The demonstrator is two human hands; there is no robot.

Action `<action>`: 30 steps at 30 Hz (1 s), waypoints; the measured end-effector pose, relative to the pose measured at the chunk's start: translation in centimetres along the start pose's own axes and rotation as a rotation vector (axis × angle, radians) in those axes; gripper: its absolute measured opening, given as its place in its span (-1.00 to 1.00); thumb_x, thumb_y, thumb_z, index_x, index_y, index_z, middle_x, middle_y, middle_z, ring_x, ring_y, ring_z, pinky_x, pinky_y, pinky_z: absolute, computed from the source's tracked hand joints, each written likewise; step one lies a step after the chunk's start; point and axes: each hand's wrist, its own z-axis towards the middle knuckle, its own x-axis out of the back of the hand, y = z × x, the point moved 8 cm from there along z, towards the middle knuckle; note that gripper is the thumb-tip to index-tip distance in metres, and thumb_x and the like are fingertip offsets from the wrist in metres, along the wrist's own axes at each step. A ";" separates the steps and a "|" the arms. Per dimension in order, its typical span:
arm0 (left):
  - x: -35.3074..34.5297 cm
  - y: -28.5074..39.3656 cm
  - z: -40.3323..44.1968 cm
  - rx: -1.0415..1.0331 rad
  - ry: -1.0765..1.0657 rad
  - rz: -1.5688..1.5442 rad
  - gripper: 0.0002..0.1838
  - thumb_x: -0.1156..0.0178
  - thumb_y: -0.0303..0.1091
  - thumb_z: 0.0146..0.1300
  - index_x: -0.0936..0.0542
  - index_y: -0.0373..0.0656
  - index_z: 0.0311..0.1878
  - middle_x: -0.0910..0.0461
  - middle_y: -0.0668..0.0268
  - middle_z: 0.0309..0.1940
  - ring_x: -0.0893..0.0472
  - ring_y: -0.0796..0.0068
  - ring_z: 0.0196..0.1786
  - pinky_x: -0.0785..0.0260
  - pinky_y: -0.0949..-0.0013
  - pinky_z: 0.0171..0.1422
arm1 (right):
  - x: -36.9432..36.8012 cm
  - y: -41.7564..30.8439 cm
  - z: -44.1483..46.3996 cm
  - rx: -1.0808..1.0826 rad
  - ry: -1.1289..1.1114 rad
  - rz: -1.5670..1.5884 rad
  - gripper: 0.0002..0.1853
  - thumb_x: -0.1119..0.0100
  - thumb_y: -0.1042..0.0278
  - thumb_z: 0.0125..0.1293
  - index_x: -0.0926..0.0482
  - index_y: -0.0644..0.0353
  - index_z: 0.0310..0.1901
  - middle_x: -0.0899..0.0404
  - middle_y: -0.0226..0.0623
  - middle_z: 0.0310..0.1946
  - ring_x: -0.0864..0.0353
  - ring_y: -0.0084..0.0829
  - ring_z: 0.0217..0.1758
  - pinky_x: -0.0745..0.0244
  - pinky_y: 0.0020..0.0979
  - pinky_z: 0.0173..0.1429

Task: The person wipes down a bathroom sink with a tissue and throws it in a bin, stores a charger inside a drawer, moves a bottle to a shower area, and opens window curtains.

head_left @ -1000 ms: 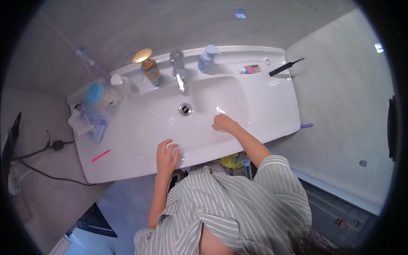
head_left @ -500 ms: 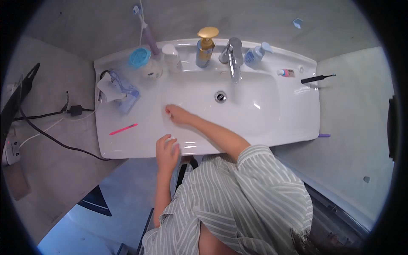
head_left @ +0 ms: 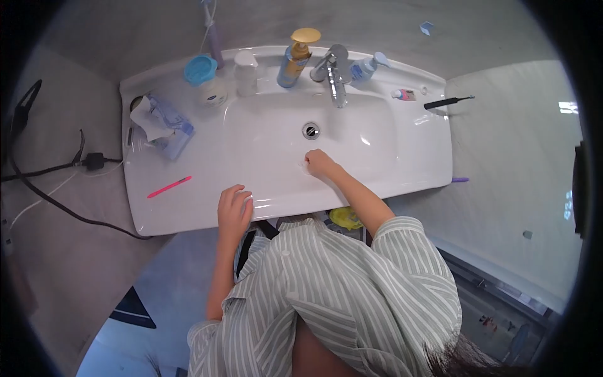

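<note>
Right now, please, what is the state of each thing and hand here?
Right hand, curled closed; any contents unclear
Left hand, loosely open
Faucet, no water stream visible
Drain, open or stopped: cannot tell
Gold-topped pump bottle, upright
Blue pump bottle, upright
White bottle, upright
Tissue pack, open, tissue sticking out
Small tube, lying down
Black toothbrush, lying down
Pink stick, lying flat

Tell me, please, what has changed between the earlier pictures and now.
The right hand swept leftward across the sink, past the drain, then came partway back right, now in front of the drain. The left hand stayed at the sink's front rim; the pink stick and tap stayed put.
</note>
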 end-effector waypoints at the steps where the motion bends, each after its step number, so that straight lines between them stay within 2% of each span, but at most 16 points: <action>1: -0.1 0.2 0.7 -0.016 -0.008 -0.008 -0.81 -0.27 -0.49 0.13 -0.61 -0.22 -0.16 -0.55 0.12 -0.04 -0.53 0.08 0.06 -0.40 0.13 0.13 | 0.1 0.9 -0.9 -0.092 -0.064 -0.051 -0.84 -0.10 0.48 0.10 -0.67 0.28 -0.35 -0.67 0.07 -0.29 -0.64 0.05 -0.14 -0.55 -0.14 0.01; 5: -1.4 1.6 3.7 -0.135 -0.095 -0.030 -0.80 -0.28 -0.46 0.11 -0.62 -0.20 -0.16 -0.56 0.16 -0.05 -0.53 0.11 0.05 -0.40 0.14 0.12 | 3.7 2.8 -3.7 -0.061 0.121 0.045 -0.84 -0.10 0.49 0.11 -0.67 0.30 -0.34 -0.67 0.00 -0.34 -0.68 -0.10 -0.19 -0.57 -0.25 -0.05; 7: -2.5 1.9 4.8 -0.172 -0.124 -0.031 -0.79 -0.29 -0.45 0.10 -0.62 -0.18 -0.15 -0.57 0.19 -0.06 -0.53 0.13 0.05 -0.41 0.15 0.11 | 4.5 3.2 -4.5 -0.183 0.081 0.617 -0.86 -0.14 0.49 0.12 -0.64 0.24 -0.29 -0.66 -0.29 -0.39 -0.65 -0.33 -0.33 -0.55 -0.34 -0.19; 8: -3.7 2.0 5.2 -0.200 -0.193 -0.045 -0.77 -0.30 -0.43 0.10 -0.61 -0.17 -0.14 -0.57 0.21 -0.07 -0.53 0.15 0.04 -0.41 0.15 0.10 | 4.8 2.2 -5.0 -0.177 0.082 0.614 -0.86 -0.14 0.49 0.12 -0.64 0.24 -0.29 -0.66 -0.29 -0.39 -0.65 -0.33 -0.33 -0.55 -0.34 -0.19; 10: -5.2 2.6 5.8 -0.232 -0.263 -0.056 -0.76 -0.31 -0.41 0.09 -0.61 -0.16 -0.14 -0.57 0.24 -0.09 -0.54 0.16 0.03 -0.41 0.16 0.09 | 5.1 -0.4 -6.6 -0.111 0.129 1.242 -0.79 -0.10 0.58 0.13 -0.59 0.21 -0.17 -0.60 -0.39 -0.29 -0.60 -0.46 -0.21 -0.53 -0.38 -0.09; 11: -5.9 3.3 6.0 -0.284 -0.289 -0.044 -0.76 -0.31 -0.39 0.09 -0.61 -0.15 -0.13 -0.57 0.25 -0.11 -0.54 0.17 0.00 -0.41 0.17 0.07 | 5.4 -1.3 -7.1 -0.109 0.131 1.243 -0.79 -0.10 0.58 0.13 -0.59 0.21 -0.17 -0.60 -0.39 -0.29 -0.60 -0.46 -0.21 -0.53 -0.38 -0.09; 13: -6.6 4.1 5.9 -0.341 -0.316 -0.035 -0.75 -0.32 -0.38 0.09 -0.61 -0.14 -0.13 -0.57 0.26 -0.12 -0.54 0.18 -0.02 -0.41 0.17 0.06 | 4.9 -1.5 -8.1 -0.203 0.197 1.700 -0.66 -0.04 0.58 0.15 -0.53 0.14 -0.02 -0.57 -0.39 -0.26 -0.58 -0.38 -0.17 -0.52 -0.26 0.04; 14: -7.0 4.2 5.7 -0.336 -0.343 -0.048 -0.76 -0.32 -0.38 0.09 -0.61 -0.13 -0.14 -0.57 0.26 -0.13 -0.55 0.19 -0.04 -0.41 0.17 0.05 | 4.7 -2.1 -8.6 -0.205 0.205 1.701 -0.66 -0.04 0.58 0.15 -0.53 0.14 -0.02 -0.57 -0.39 -0.26 -0.58 -0.38 -0.17 -0.52 -0.26 0.04; 16: -7.9 4.3 5.2 -0.340 -0.374 -0.067 -0.76 -0.32 -0.38 0.09 -0.61 -0.13 -0.14 -0.57 0.27 -0.14 -0.55 0.19 -0.06 -0.41 0.18 0.04 | 4.4 -1.5 -9.4 -0.248 0.478 2.059 -0.68 0.02 0.60 0.20 -0.47 0.15 0.01 -0.54 -0.34 -0.19 -0.55 -0.34 -0.09 -0.51 -0.15 0.09; 20: -9.0 5.1 4.4 -0.317 -0.455 -0.092 -0.76 -0.29 -0.37 0.12 -0.61 -0.14 -0.11 -0.57 0.24 -0.13 -0.55 0.18 -0.06 -0.40 0.16 0.05 | 0.3 -0.5 -8.9 -0.324 0.598 2.256 -0.68 0.04 0.59 0.22 -0.44 0.14 0.01 -0.54 -0.31 -0.14 -0.53 -0.30 -0.05 -0.51 -0.11 0.11; 22: -9.5 6.1 4.5 -0.337 -0.491 -0.111 -0.76 -0.27 -0.37 0.14 -0.61 -0.15 -0.09 -0.57 0.22 -0.11 -0.55 0.16 -0.04 -0.39 0.16 0.06 | -0.4 -1.3 -9.1 -0.287 0.567 2.355 -0.69 0.04 0.60 0.22 -0.44 0.13 0.01 -0.53 -0.31 -0.17 -0.54 -0.31 -0.12 -0.53 -0.15 0.07; 26: -10.8 7.0 5.3 -0.366 -0.486 -0.104 -0.73 -0.28 -0.37 0.14 -0.61 -0.13 -0.07 -0.58 0.23 -0.13 -0.56 0.17 -0.06 -0.40 0.15 0.04 | 0.7 -2.8 -12.7 -0.302 0.704 2.322 -0.68 0.03 0.62 0.20 -0.43 0.17 0.00 -0.53 -0.30 -0.19 -0.54 -0.33 -0.16 -0.53 -0.24 0.04; 28: -11.2 7.5 5.3 -0.396 -0.478 -0.114 -0.72 -0.30 -0.37 0.12 -0.61 -0.12 -0.07 -0.58 0.25 -0.15 -0.57 0.19 -0.08 -0.40 0.15 0.01 | 2.0 -2.8 -13.6 -0.095 0.617 2.307 -0.70 0.03 0.62 0.20 -0.44 0.21 -0.01 -0.54 -0.28 -0.18 -0.56 -0.36 -0.17 -0.53 -0.30 0.01; 30: -11.7 7.9 5.2 -0.412 -0.507 -0.083 -0.72 -0.29 -0.39 0.13 -0.61 -0.13 -0.06 -0.58 0.24 -0.15 -0.57 0.17 -0.08 -0.41 0.15 0.01 | 2.8 -1.1 -15.3 -0.085 0.690 2.356 -0.68 0.04 0.61 0.20 -0.44 0.23 0.01 -0.54 -0.26 -0.15 -0.55 -0.32 -0.11 -0.50 -0.27 0.08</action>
